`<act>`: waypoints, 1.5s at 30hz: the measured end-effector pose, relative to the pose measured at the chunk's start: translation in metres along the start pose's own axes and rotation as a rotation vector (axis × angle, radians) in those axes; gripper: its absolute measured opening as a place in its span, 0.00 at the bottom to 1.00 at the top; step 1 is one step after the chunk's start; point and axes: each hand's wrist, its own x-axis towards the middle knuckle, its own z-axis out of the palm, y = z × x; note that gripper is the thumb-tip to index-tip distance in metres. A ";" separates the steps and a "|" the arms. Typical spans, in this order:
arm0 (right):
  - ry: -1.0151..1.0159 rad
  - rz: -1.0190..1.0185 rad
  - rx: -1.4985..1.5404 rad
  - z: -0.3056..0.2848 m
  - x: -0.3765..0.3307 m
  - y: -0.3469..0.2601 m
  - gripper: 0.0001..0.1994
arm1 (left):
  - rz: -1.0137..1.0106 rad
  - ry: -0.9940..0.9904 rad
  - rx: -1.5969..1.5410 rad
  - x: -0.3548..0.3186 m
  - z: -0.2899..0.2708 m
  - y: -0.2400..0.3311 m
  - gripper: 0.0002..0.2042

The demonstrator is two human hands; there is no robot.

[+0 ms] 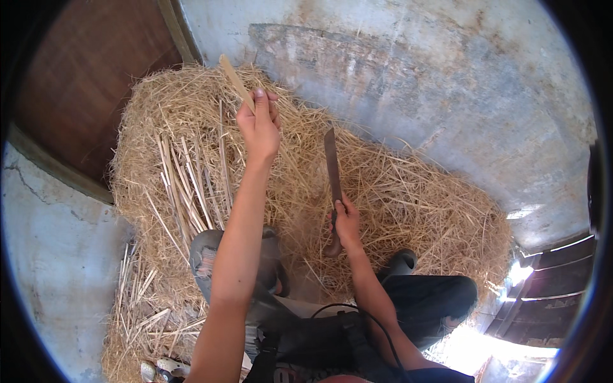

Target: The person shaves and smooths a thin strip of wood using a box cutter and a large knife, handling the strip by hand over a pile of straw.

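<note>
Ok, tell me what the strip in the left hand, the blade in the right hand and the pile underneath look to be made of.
The thin pale tan strip in the left hand looks like split cane or bamboo: flat, straight, matt. The long dark blade in the right hand seems to be dull, unpolished metal, with a brown handle, probably wood. The yellow heap is dry straw: loose, tangled stalks.

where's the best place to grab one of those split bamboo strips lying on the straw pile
Take a split bamboo strip by its near end, coming from above on the person's side. The strips lie loose and lengthwise on the straw pile, near ends pointing toward the knees, away from the machete.
</note>
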 end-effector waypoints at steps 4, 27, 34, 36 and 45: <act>0.017 -0.091 -0.078 0.002 -0.010 -0.003 0.23 | -0.050 -0.041 -0.093 -0.001 -0.004 -0.001 0.16; -0.066 -0.098 -0.597 -0.022 0.004 0.185 0.26 | -0.100 -0.140 -0.125 0.001 -0.001 0.008 0.20; -0.057 0.392 -0.035 -0.031 0.014 0.052 0.25 | -0.098 -0.121 -0.131 0.001 -0.012 0.001 0.22; -0.063 0.140 -0.058 -0.020 0.008 0.009 0.25 | -0.080 -0.121 -0.118 0.000 -0.012 0.002 0.22; 0.221 -0.442 -0.449 -0.002 -0.003 0.116 0.24 | -0.095 -0.087 -0.122 -0.002 -0.004 0.003 0.21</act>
